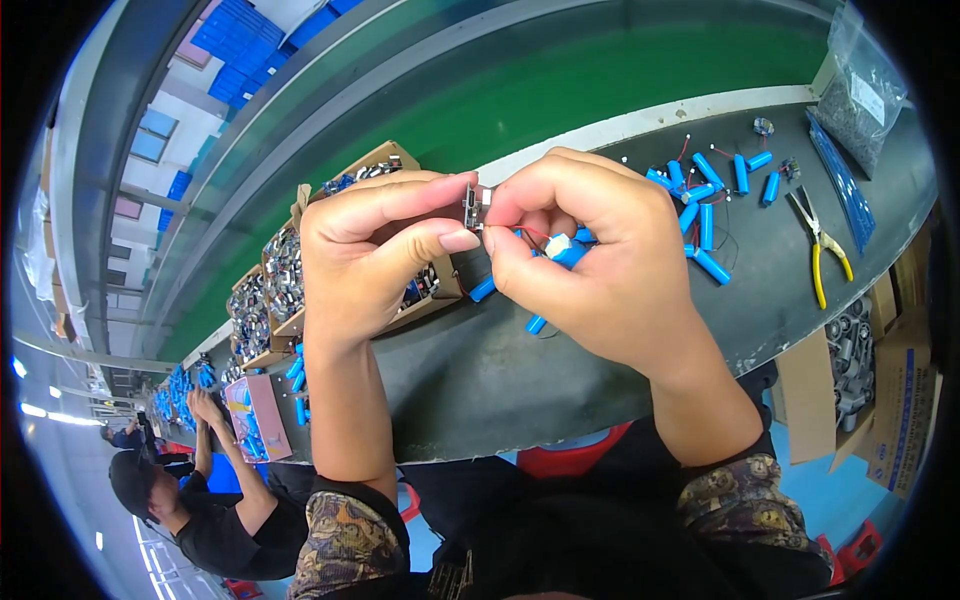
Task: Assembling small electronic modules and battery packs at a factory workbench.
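Above the bench, my left hand (350, 250) is closed, pinching a small circuit board (472, 208) with metal ports between thumb and forefinger. My right hand (610, 260) meets it from the other side, its thumb and forefinger pinched at the board's edge. A blue cylindrical battery cell (568, 254) with a whitish end is tucked in the right hand's curled fingers. From that cell a thin red wire (530, 231) runs toward the board. The fingertips hide where the wire ends.
Blue cells (706, 228) with wires lie scattered at right, near yellow-handled pliers (825, 245), blue strips (842, 180) and a clear bag (862, 100). Cartons of circuit boards (285, 265) stand left. A pink box (262, 415) sits near a seated co-worker (215, 500). A carton of metal parts (850, 365) stands lower right.
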Available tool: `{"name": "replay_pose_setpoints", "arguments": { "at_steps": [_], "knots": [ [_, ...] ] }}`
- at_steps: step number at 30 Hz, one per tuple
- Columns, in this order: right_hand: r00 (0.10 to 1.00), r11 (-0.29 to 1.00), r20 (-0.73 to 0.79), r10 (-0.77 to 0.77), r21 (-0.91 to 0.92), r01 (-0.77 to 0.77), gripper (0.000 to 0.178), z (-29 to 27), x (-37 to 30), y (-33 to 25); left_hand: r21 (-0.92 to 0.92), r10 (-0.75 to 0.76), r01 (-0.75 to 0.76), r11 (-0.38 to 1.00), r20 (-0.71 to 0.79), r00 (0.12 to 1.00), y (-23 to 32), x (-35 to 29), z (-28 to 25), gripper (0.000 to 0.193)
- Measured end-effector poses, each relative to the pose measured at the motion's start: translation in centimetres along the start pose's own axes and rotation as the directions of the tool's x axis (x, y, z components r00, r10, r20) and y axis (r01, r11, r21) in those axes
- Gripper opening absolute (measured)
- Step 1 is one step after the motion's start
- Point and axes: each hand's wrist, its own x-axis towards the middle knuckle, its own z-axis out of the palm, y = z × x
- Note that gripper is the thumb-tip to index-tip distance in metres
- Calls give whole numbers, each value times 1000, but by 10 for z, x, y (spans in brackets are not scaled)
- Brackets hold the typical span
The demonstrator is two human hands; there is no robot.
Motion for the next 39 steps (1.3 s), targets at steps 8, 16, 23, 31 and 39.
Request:
{"name": "replay_pose_setpoints", "arguments": {
  "at_steps": [8,16,23,31,39],
  "knots": [
    [998,999,55,-17,40,14,11,0,-1,1,-61,48,-44,997,58,997,-4,0,-8,33],
    [995,996,84,45,78,-52,8,-1,-2,0,-101,84,-77,992,64,994,-10,1,-9,32],
    [977,929,124,173,308,-204,8,3,-5,-2,-24,93,-94,995,-37,995,0,0,-1,36],
    [943,861,178,283,386,-331,9,-4,-3,-1,25,147,-150,988,85,985,3,0,-4,41],
    [954,899,142,265,322,-297,10,-5,-3,3,-42,34,-37,998,-64,997,10,1,13,41]
  ]
}}
